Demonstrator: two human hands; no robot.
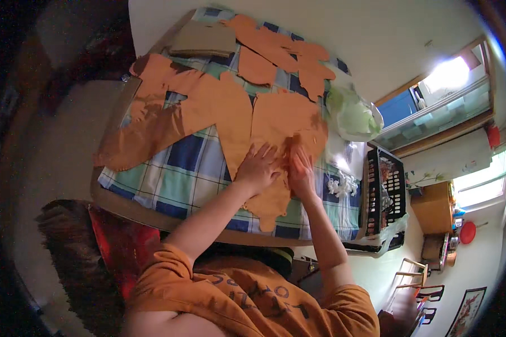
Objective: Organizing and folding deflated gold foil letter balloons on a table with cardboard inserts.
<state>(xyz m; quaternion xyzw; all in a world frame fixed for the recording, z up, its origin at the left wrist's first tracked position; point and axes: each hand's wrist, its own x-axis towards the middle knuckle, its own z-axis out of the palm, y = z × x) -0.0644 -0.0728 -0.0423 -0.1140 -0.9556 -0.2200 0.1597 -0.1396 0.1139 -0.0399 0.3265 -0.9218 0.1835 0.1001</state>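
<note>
A large orange sheet of leather-like material (239, 109) with an irregular outline lies across a checked cloth. My left hand (257, 168) rests palm down on it, fingers spread, holding nothing. Just to its right, my right hand (302, 173) is turned on edge with its fingers together. At those fingertips a small orange-brown piece (296, 140) stands up from the sheet; it looks gripped, though whether it is a separate piece or a raised fold I cannot tell. The sheet's narrow lower end (267, 216) hangs toward me between my forearms.
The blue, green and white checked cloth (174, 174) covers the table. More orange pieces (264, 45) lie at the far side, beside a stack of flat brown sheets (202, 39). At right are a pale green plastic bag (351, 112), a white bundle (343, 184) and a black crate (385, 191).
</note>
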